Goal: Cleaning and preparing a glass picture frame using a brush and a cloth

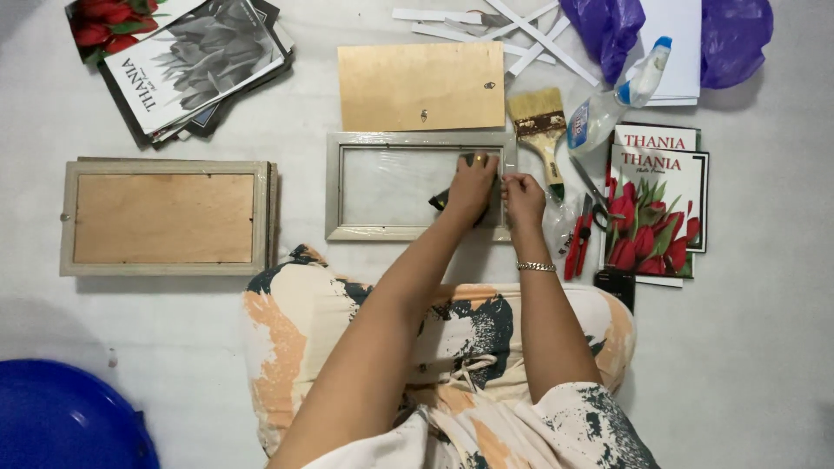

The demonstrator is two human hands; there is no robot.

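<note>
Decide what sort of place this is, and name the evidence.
Probably a home floor used for picture framing: empty frame under both hands, plywood backing board, paintbrush and flower prints spread around the seated person.

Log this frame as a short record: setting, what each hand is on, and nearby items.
setting: white floor surface, seen from above
left hand: pressing a dark object, kind unclear, inside the right end of the grey picture frame
right hand: pinching at the frame's right edge
nearby right: paintbrush, spray bottle, red scissors, tulip prints
nearby left: second frame, backing up
above: plywood backing board
</note>
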